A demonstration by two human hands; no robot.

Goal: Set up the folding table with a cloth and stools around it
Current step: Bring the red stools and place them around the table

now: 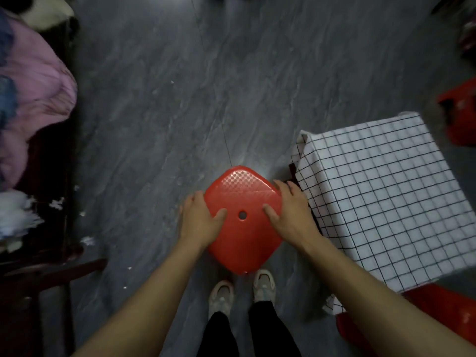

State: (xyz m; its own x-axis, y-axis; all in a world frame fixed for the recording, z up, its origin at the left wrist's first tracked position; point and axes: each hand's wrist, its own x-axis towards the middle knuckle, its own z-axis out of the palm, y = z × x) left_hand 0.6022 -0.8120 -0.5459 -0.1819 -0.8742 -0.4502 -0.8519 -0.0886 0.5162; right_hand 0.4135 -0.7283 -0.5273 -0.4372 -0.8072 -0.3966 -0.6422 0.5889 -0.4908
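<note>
A red plastic stool [244, 235] with a round hole in its seat is right in front of my feet, turned corner-on. My left hand [199, 220] grips its left edge and my right hand [289, 211] grips its right edge, thumbs on the seat. Just to the right stands the folding table [381, 202], covered by a white cloth with a black grid pattern. The stool's right corner is close to the table's left side. Its legs are hidden under the seat.
Two more red stools stand by the table, one at the far right [461, 117] and one at the lower right [438, 320]. Dark wooden furniture [51, 269] piled with pink bedding [33, 99] lines the left. Grey marbled floor [167, 99] stretches ahead.
</note>
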